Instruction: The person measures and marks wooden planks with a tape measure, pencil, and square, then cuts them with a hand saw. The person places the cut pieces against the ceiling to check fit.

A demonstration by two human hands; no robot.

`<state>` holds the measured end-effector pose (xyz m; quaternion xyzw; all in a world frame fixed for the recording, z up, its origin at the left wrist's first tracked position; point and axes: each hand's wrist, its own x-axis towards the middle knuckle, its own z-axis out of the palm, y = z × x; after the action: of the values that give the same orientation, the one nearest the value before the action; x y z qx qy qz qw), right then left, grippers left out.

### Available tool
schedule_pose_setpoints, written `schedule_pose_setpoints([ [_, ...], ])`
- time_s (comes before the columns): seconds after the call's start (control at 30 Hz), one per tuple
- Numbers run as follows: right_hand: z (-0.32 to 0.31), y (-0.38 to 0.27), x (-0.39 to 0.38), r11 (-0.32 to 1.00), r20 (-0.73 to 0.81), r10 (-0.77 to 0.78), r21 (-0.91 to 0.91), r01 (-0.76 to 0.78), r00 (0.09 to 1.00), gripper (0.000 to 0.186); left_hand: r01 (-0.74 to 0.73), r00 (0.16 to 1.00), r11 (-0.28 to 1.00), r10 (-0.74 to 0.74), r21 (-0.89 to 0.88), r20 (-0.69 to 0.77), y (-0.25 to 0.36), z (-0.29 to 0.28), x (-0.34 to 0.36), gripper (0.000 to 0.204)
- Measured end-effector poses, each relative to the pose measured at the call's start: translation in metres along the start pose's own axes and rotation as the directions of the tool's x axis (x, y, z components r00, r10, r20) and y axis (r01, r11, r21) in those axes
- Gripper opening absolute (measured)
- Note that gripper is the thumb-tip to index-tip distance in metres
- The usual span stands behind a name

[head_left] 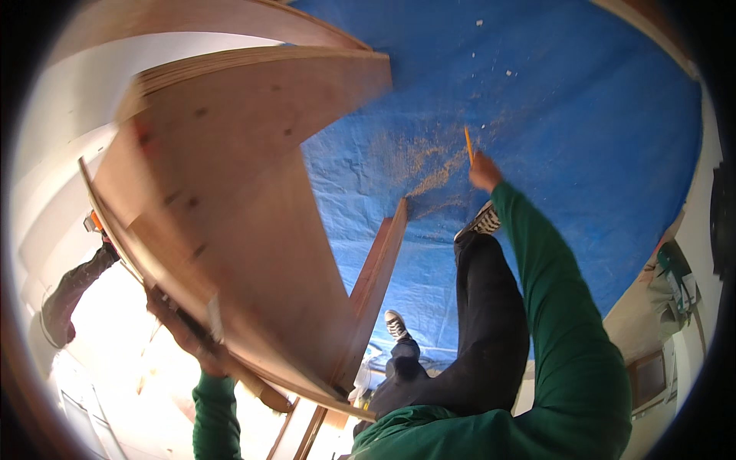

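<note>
My right hand (pixel 484 172) is closed around a yellow-orange pencil (pixel 468 144), its length pointing away from me above the blue tarp. At the left, my left hand (pixel 184 331) is wrapped round a dark tool (pixel 192 322) at the near edge of a large plywood panel (pixel 253 192). A pale flat piece (pixel 215 318) stands up beside those fingers; blur hides the tool's kind. The panel is tilted, with dark spots on its face and a curved, layered edge. A narrow wooden board (pixel 377 280) runs along its right side.
A blue tarp (pixel 583 153) covers the floor, with sawdust (pixel 437 165) and small white scraps on it. Another curved wooden piece (pixel 222 19) lies at the far left. A dark sleeve-like shape (pixel 77 287) and an orange object (pixel 93 221) show past the panel's left edge.
</note>
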<state>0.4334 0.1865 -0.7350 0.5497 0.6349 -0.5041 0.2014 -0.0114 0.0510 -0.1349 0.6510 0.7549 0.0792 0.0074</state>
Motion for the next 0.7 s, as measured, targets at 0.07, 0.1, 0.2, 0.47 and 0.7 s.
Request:
schedule_pose_setpoints([
  [0.07, 0.009, -0.006, -0.067, 0.974, 0.085, 0.036, 0.22, -0.054, 0.996, 0.033, 0.39, 0.905, 0.89, -0.418, -0.236, -0.079, 0.003, 0.008, -0.002, 0.07],
  [0.1, 0.016, -0.002, -0.101, 0.976, 0.033, 0.023, 0.218, -0.029, 0.999, 0.032, 0.592, 0.696, 0.65, -0.71, -0.476, -0.105, 0.006, 0.016, 0.001, 0.064],
  [0.2, 0.025, -0.002, -0.201, 0.994, 0.014, -0.042, 0.103, 0.04, 0.999, 0.035, 0.546, 0.738, 0.768, -0.63, -0.334, -0.241, -0.013, 0.036, -0.012, 0.059],
  [0.47, -0.06, -0.037, -0.458, 0.86, -0.046, 0.19, 0.49, -0.143, 0.981, 0.024, 0.621, 0.676, 0.669, -0.721, -0.409, -0.153, 0.025, 0.031, 0.03, 0.07],
  [0.7, -0.015, -0.108, -0.688, 0.574, -0.46, 0.289, 0.785, 0.233, 0.839, 0.016, 0.297, 0.854, 0.554, -0.519, -0.778, -0.044, -0.001, -0.04, -0.04, 0.08],
])
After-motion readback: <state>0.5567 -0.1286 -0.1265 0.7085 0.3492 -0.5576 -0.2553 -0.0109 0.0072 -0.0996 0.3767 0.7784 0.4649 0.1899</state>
